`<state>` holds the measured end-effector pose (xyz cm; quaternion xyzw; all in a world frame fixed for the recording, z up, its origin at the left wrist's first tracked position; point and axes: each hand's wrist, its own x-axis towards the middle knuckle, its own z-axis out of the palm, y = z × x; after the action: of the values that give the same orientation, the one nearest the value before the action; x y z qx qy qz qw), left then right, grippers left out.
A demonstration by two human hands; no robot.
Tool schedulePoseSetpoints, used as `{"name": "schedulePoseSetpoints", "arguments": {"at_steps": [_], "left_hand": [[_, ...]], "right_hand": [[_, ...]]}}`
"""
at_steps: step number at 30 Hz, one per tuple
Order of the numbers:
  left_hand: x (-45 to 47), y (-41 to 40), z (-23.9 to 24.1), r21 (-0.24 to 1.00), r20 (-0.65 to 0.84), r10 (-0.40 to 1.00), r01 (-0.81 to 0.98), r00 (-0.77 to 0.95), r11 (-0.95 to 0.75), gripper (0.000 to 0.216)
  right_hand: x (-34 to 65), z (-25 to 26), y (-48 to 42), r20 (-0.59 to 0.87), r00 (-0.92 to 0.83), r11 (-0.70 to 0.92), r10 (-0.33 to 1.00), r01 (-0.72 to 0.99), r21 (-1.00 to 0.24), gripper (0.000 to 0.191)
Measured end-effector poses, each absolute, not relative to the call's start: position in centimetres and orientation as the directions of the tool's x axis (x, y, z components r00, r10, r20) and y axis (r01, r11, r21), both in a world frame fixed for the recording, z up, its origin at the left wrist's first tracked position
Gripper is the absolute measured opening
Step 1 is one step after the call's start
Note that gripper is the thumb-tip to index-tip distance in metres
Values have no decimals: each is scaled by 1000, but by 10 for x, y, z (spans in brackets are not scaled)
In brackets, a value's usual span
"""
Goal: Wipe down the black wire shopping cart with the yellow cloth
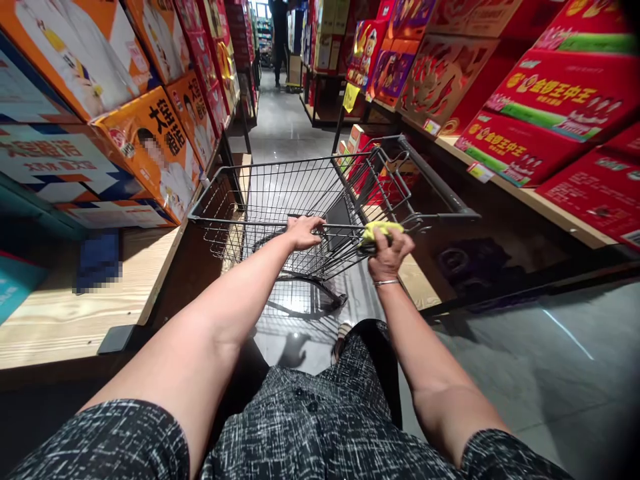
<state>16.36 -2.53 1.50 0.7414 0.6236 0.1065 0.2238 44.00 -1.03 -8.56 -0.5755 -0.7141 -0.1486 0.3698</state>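
Note:
A grey wire shopping cart (280,193) stands sideways before me, its push handle (440,180) to the right. My left hand (304,233) is closed over the near top rail, around the middle of the cart's side. In my right hand (387,250) is a yellow cloth (383,231), bunched up and pressed against the same rail closer to the handle. Fingers partly cover the cloth. I see only bare wire and a dark panel (339,223) inside the basket. A wheel (341,301) shows below on the near side.
Stacked orange boxes (150,147) fill a wooden shelf on the left, with a dark blue item (99,259) on its ledge. Red gift boxes (560,93) line the right shelf. Down the aisle (285,120) stands a person in dark clothes (280,40).

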Motion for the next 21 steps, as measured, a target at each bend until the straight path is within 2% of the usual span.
{"name": "schedulePoseSetpoints", "arguments": {"at_steps": [4,6,8,11,14,16,18,21], "left_hand": [[164,-22,12,460,-106,972,877,211,-140,59],[163,-20,11,456,-103,970,877,218,-149,59],[162,-20,9,457,-95,969,875,227,-160,59],[161,-22,7,459,-73,969,870,238,-180,60],[162,-24,7,459,-64,968,868,244,-188,61],[163,-25,8,460,-64,969,868,240,-184,61],[165,-25,8,464,-63,970,867,235,-180,62],[167,-23,6,466,-56,968,864,245,-191,62]], "right_hand": [[392,-156,-36,464,-246,383,851,895,-227,60],[385,-176,-43,338,-360,442,870,872,-209,58],[390,-180,-41,289,-419,479,861,858,-185,54],[420,-160,-27,395,-403,490,826,859,-147,44],[454,-130,-9,628,-219,403,747,900,-165,38],[464,-119,-5,718,-79,330,692,919,-217,41],[459,-124,-8,696,-20,279,717,924,-261,47],[426,-156,-26,471,-89,242,877,930,-276,57]]}}
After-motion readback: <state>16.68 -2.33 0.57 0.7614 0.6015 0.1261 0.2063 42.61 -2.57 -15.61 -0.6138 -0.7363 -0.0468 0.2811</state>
